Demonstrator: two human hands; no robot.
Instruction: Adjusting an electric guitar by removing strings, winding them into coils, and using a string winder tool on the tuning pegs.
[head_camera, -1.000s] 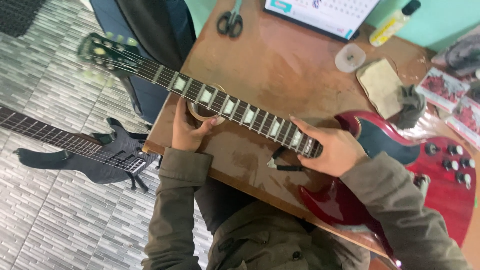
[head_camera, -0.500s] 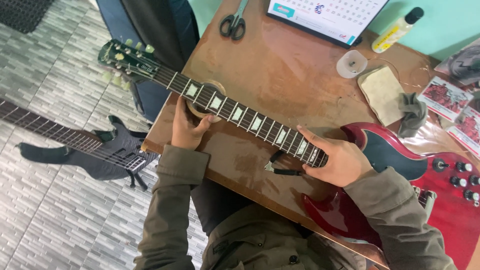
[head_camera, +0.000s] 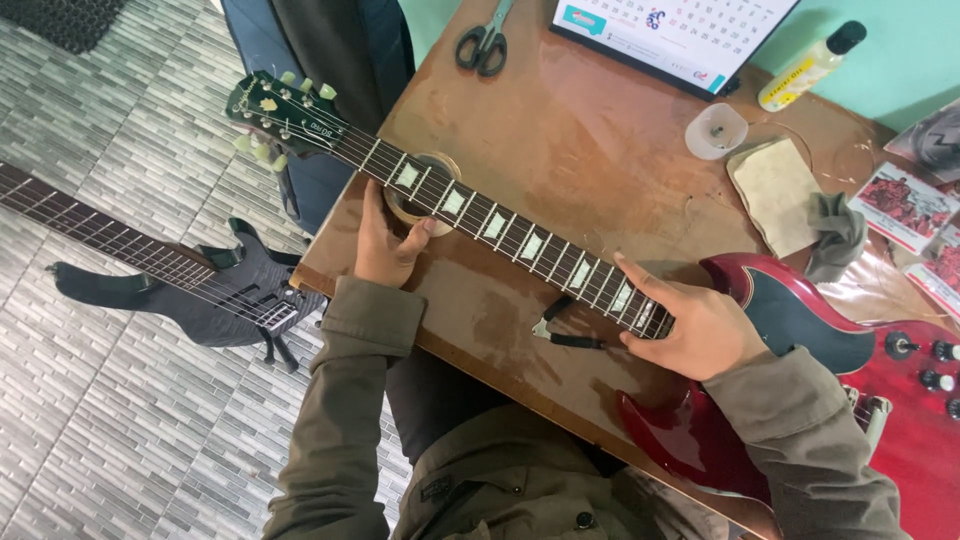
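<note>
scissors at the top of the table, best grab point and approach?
Take the scissors by the two black handle loops, the end nearer the person. They lie flat on the brown table, blades pointing away toward the far edge, so come from above on the near side and pinch across the loops. The space around them looks free. Both hands are on the guitar.

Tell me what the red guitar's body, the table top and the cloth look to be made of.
Red guitar body: probably wood under glossy lacquer, showing reflections. Table top: brown wood or laminate, worn, with pale scuffs. Cloth: soft beige fabric, matte, possibly chamois.
</note>
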